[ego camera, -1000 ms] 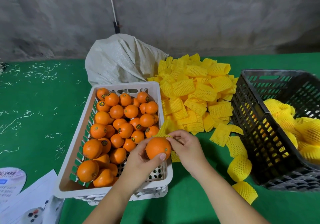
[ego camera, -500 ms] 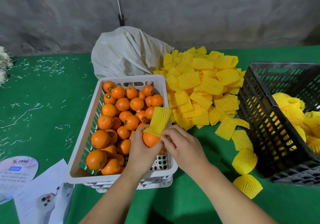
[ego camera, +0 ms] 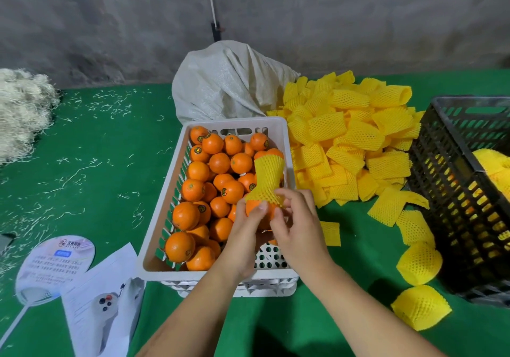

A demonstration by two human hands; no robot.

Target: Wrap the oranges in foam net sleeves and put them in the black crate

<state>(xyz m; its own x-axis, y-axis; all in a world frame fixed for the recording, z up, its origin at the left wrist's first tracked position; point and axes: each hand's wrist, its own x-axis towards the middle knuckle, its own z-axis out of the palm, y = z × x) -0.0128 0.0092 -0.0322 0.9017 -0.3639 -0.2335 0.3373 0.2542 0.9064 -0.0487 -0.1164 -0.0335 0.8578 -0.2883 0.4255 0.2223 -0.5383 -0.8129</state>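
1. Holding one orange point(ego camera: 258, 207) over the near right corner of the white crate point(ego camera: 165, 199), both hands are closed around it.
2. Left hand point(ego camera: 244, 235) grips the orange from the left and below, thumb across its front, fingers curled behind.
3. Right hand point(ego camera: 296, 224) pinches the lower edge of a yellow foam net sleeve point(ego camera: 266, 183) at the orange's top right; fingers curled on the mesh.
4. Sleeve sits on the top of the orange only. Its lower end is stretched over the crown, the rest stands up narrow and flares open at the upper end. Most of the orange's front is bare.
5. White crate holds a heap of loose oranges point(ego camera: 218, 180), several with dark round stickers. It stands on the green table point(ego camera: 96, 169), stacked on what looks like a second white crate.
6. Pile of empty sleeves point(ego camera: 350, 136) lies just right of the white crate, between it and the black crate point(ego camera: 455, 180). A few strays trail toward the near edge, two puffed-open ones near the black crate's front corner.
7. Black crate is at the right edge, partly out of view. Wrapped oranges point(ego camera: 491, 163) show inside it in yellow netting; count not readable.
8. Behind the white crate: a slumped white woven sack point(ego camera: 226, 86). Far left: a heap of pale wood wool point(ego camera: 22, 108), shreds scattered across the green.
9. Near left: a round printed hand fan point(ego camera: 55, 268) and a printed leaflet point(ego camera: 102, 307), overlapping.
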